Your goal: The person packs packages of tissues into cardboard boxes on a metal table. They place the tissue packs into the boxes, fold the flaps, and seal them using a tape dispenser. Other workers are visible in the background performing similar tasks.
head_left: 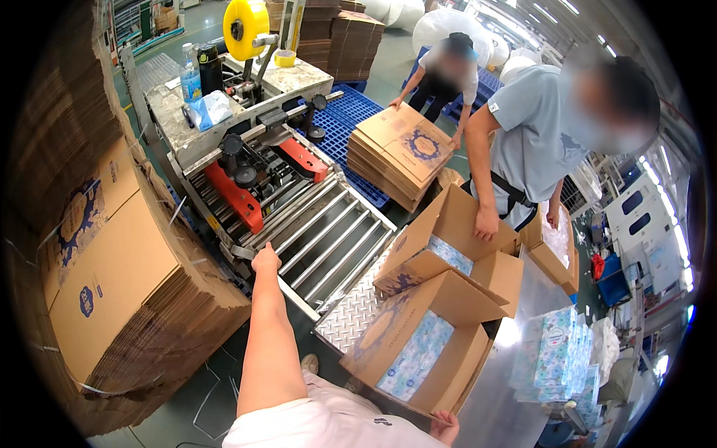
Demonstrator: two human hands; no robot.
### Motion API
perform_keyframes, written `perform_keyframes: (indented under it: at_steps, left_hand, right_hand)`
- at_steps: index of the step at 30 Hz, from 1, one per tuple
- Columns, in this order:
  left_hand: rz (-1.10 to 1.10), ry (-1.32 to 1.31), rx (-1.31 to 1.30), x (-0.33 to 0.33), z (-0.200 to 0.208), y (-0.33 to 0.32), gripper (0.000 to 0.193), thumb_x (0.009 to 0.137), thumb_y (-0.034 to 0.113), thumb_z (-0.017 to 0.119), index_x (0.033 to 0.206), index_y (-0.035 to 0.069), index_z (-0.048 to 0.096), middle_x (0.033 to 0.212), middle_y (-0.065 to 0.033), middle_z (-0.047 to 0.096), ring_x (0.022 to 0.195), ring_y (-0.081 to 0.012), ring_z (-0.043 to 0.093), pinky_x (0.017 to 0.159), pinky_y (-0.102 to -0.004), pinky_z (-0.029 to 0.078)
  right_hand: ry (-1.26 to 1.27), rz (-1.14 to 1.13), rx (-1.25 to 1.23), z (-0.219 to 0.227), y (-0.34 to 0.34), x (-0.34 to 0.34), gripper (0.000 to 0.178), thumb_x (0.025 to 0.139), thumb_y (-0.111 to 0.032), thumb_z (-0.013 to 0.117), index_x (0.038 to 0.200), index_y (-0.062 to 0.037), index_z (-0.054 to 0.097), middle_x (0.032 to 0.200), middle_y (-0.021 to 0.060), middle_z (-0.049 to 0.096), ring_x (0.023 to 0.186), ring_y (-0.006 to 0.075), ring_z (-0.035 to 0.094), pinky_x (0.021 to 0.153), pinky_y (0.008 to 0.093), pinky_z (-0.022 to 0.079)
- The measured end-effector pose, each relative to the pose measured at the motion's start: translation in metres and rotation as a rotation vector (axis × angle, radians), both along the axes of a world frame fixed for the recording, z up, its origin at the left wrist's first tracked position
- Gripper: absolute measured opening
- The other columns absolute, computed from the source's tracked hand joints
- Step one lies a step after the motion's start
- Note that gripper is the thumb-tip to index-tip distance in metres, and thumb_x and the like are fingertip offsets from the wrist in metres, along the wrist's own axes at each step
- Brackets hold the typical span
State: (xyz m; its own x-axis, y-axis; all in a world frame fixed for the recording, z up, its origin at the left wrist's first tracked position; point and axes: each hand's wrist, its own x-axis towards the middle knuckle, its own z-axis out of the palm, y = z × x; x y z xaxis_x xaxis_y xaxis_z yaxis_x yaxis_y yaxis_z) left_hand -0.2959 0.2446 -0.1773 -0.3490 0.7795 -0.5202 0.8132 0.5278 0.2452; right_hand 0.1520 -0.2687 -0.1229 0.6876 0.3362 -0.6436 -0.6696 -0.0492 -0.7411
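At the left side rail of the roller conveyor (328, 246), my left hand (267, 259) is closed, its arm stretched forward; what its fingers hold is hidden. My right hand (446, 428) grips the lower edge of an open cardboard carton (457, 381), with its fingers on the rim. Blue patterned packs (417, 355) lie in the bottom of that carton. Just beyond stands a second open carton (418, 257), also with blue packs (450, 254) inside. A co-worker's hand (487, 222) rests at this second carton's side.
Red guides (235, 198) and a yellow tape roll (246, 28) belong to the sealing machine. Flattened cartons (142, 291) are stacked at left. Another person holds a carton stack (399, 153) by a blue pallet (336, 123). Blue packs (553, 347) sit on the metal table (508, 384).
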Motion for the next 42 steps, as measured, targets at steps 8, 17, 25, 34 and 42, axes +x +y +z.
perform_keyframes:
  at_steps: [8,17,25,34,42]
  left_hand:
    - [-0.222,-0.005,0.102,0.024,-0.03,0.003,0.054,0.077,0.024,0.062,0.127,0.011,0.045,0.122,-0.0151,0.056,0.112,-0.0287,0.056,0.091,-0.0405,0.046]
    - [-0.468,-0.198,0.01,0.085,-0.102,-0.03,0.051,0.069,0.03,0.072,0.111,0.005,0.061,0.117,-0.0152,0.06,0.109,-0.028,0.058,0.092,-0.0374,0.047]
    - [-0.43,-0.477,0.698,0.174,0.191,0.087,0.088,0.075,0.007,0.056,0.145,0.031,0.009,0.11,-0.0247,0.058,0.093,-0.0411,0.059,0.078,-0.0471,0.047]
    - [-0.734,-1.076,1.259,0.26,0.362,0.08,0.02,0.085,0.023,0.054,0.093,0.006,0.061,0.077,-0.0171,0.063,0.069,-0.0281,0.061,0.066,-0.0378,0.047]
    - [1.428,-1.739,0.398,0.095,-0.019,0.021,0.037,0.091,0.042,0.039,0.075,0.012,0.052,0.048,0.006,0.032,0.036,-0.0091,0.023,0.034,-0.0243,0.022]
  right_hand:
    - [-0.052,0.039,0.015,-0.004,0.008,0.0,0.027,0.087,-0.03,0.054,0.087,-0.0045,0.065,0.075,0.0037,0.064,0.06,0.0156,0.055,0.053,0.0268,0.046]
    - [0.03,-0.008,0.025,-0.02,0.002,0.001,0.027,0.084,-0.032,0.054,0.083,-0.0061,0.062,0.078,0.0085,0.063,0.07,0.0228,0.058,0.064,0.0365,0.05]
    - [-0.04,0.11,-0.024,-0.001,-0.003,-0.003,0.023,0.088,-0.026,0.049,0.09,-0.0066,0.06,0.087,0.0094,0.063,0.091,0.0259,0.06,0.083,0.0416,0.046]
    - [-0.073,0.102,0.054,0.015,0.008,-0.02,0.022,0.088,-0.024,0.05,0.089,-0.0042,0.059,0.086,0.0111,0.062,0.089,0.0286,0.059,0.082,0.0447,0.047]
    - [-0.089,0.143,0.061,0.022,0.022,-0.021,0.025,0.087,-0.026,0.05,0.09,-0.0041,0.061,0.084,0.0098,0.062,0.08,0.0255,0.06,0.075,0.0404,0.048]
